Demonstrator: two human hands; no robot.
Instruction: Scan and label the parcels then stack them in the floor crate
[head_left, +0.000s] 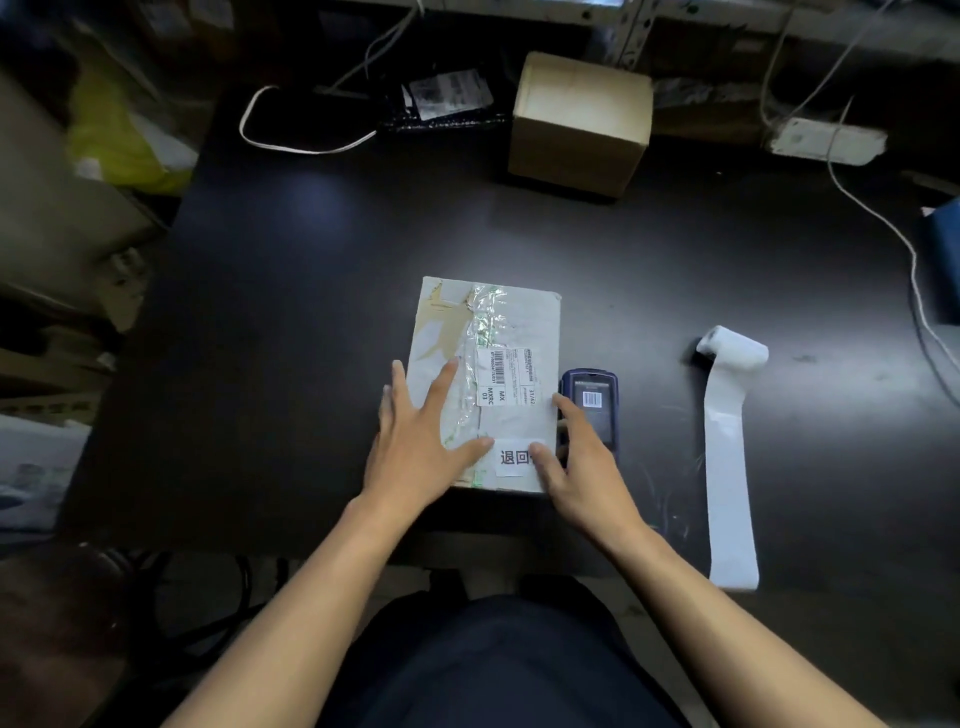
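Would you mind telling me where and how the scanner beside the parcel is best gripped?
Probably across its two long sides, coming from above. The scanner lies flat, screen up, on the table. Its left side sits close against the parcel, where the right hand already rests, so slide it right first.

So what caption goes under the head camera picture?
Both hands, left hand and right hand, press a label onto the parcel beside the scanner.
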